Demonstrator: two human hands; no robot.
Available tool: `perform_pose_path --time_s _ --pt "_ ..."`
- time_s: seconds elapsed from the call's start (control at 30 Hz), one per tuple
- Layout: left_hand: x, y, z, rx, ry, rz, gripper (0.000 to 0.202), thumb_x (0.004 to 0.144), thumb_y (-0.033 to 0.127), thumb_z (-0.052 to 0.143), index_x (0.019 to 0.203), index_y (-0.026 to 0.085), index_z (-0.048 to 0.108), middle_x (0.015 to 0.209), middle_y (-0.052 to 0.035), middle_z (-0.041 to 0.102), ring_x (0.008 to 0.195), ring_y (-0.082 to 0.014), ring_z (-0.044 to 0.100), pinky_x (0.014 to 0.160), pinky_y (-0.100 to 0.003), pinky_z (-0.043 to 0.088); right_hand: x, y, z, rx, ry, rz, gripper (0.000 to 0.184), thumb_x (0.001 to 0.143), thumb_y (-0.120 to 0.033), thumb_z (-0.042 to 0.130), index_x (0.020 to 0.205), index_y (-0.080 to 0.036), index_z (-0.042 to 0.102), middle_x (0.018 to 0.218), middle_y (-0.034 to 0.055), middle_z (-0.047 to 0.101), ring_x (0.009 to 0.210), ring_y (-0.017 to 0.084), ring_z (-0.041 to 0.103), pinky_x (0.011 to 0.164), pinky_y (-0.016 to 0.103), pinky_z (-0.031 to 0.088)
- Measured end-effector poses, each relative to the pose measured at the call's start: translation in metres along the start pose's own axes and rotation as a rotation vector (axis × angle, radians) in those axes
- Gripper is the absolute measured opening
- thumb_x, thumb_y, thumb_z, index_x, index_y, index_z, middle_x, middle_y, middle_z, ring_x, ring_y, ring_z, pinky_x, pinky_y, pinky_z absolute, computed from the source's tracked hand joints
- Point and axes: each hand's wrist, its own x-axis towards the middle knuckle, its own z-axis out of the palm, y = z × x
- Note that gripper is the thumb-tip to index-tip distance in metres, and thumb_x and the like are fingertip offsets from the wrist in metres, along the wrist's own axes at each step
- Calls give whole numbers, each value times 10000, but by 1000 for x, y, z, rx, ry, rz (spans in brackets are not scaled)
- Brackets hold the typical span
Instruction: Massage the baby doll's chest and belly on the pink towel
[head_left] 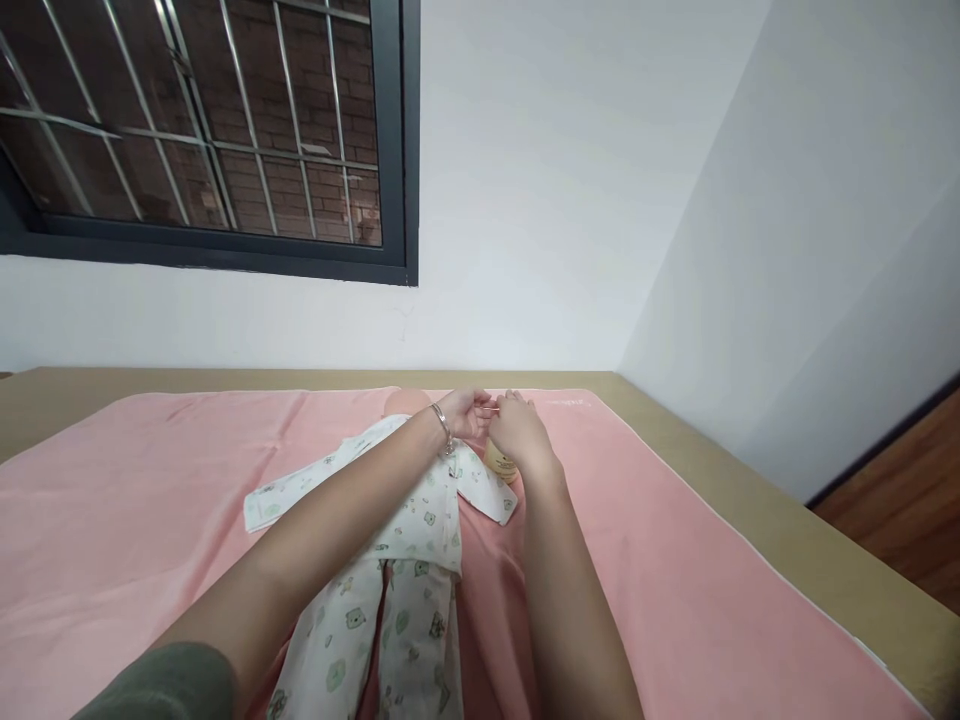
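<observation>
Thin item (489,408) at left fingers (481,398), unidentifiably small; jar (498,463) partly behind right hand (519,428).

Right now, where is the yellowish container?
In the head view, the yellowish container is just right of centre, partly behind the right hand, beside the patterned sleeve.

Laid out on the pink sheet (675,540), a doll (405,401), peach head at the far end and mostly covered from view. Around its body, white clothes (424,520) printed with green leaves and bears, sleeves spread to both sides, trouser legs slightly apart and pointing nearward. Just beyond the right-hand sleeve (487,490), a yellowish jar (501,463) with dark lettering, top hidden. Past the jar, roughly level, a thin pale stick (489,408), mostly hidden.
</observation>
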Motion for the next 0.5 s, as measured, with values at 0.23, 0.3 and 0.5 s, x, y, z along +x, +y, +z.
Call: perform_pose_path --time_s 0.23,0.3,0.5 --pt "-4 -5 8 -32 47 -20 152 868 158 425 830 138 571 648 -67 645 559 -181 639 576 -304 540 4 8 0 66 -28 50 454 821 -91 379 1201 -118 626 1427 179 482 1373 263 376 1142 496 177" --pt "-9 -7 5 -44 61 -15 176 885 188 417 915 120 576 723 -94 666 618 -197 663 615 -325 554 5 12 0 82 -44 59 493 809 -82 365 1243 -99 596 1462 185 436 1397 263 337 1152 516 141" --pt "-41 -18 -22 -131 67 45 205 905 192 386 972 113 564 746 -93 657 648 -201 680 660 -347 578 2 -18 3 176 139 18 497 857 -121 323 1300 -82 543 1400 182 507 1364 239 387 1178 492 44"
